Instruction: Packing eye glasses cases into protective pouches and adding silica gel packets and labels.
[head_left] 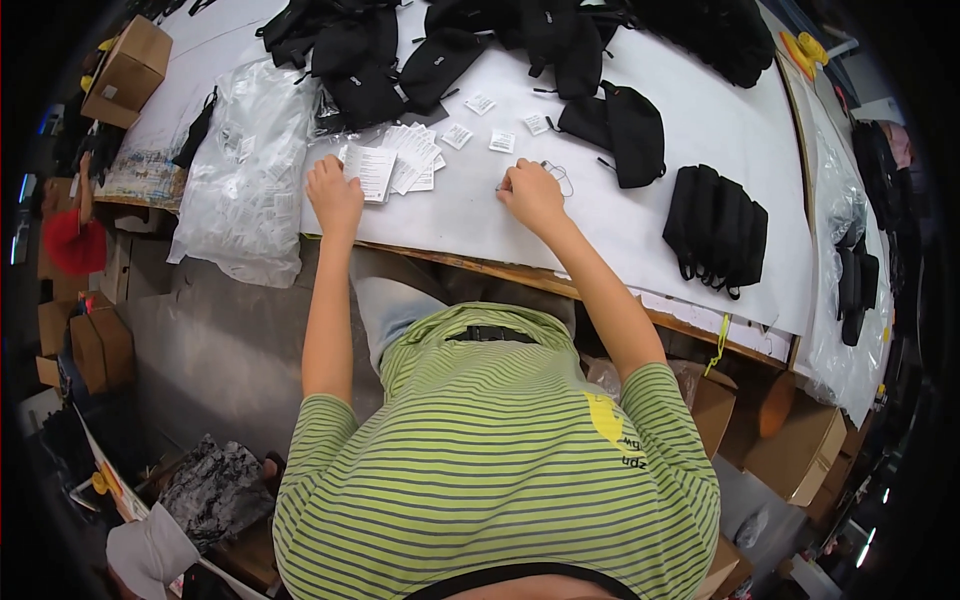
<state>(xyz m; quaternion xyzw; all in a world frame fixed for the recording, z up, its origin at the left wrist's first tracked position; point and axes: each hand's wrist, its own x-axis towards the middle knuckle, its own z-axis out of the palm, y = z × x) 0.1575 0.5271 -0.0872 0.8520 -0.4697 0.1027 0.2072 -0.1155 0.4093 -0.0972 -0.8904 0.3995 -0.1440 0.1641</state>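
Note:
My left hand (335, 196) rests on the white tabletop with its fingers curled together, at the left edge of a fanned pile of white printed cards (412, 160). Whatever those fingers hold is hidden. To the right, my right hand (531, 194) pinches a thin dark cord (567, 180), which loops out beyond the knuckles. Several small white square packets (502, 141) lie scattered between and beyond the hands. A black fabric pouch (636, 135) with zip pulls lies just past my right hand, and more black pouches (440, 68) are heaped at the far side.
Left of the cards, a large clear plastic bag (240, 165) of white packets hangs over the table edge. A row of black pouches (715, 228) stands at the right. Cardboard boxes (132, 70) sit at far left and below the table. A yellow tape dispenser (803, 52) lies far right.

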